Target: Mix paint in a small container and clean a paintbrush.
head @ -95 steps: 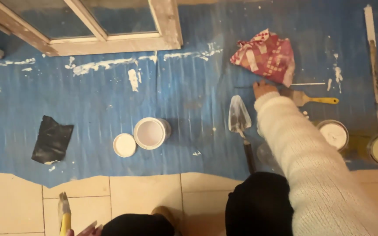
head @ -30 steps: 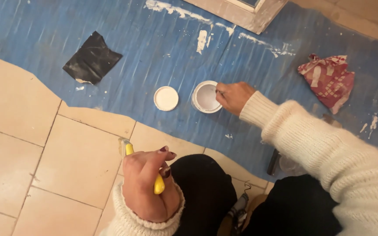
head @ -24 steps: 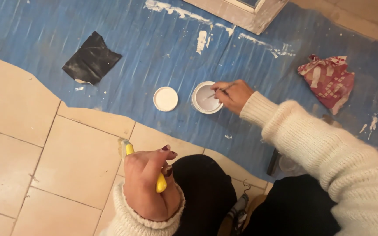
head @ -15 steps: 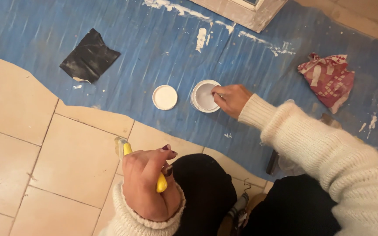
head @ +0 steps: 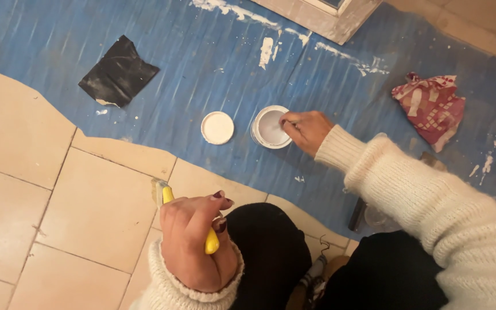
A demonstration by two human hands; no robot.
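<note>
White tub sits open on blue sheet, its lid just beside. Right hand pinches something small over its rim; left hand grips a yellow-handled tool.

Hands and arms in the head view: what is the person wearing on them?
Both arms are covered by a fuzzy cream knit sweater with ribbed cuffs at the wrists. The left hand has dark burgundy nail polish and is otherwise bare. The right hand is also ungloved; its nails cannot be seen clearly.
</note>
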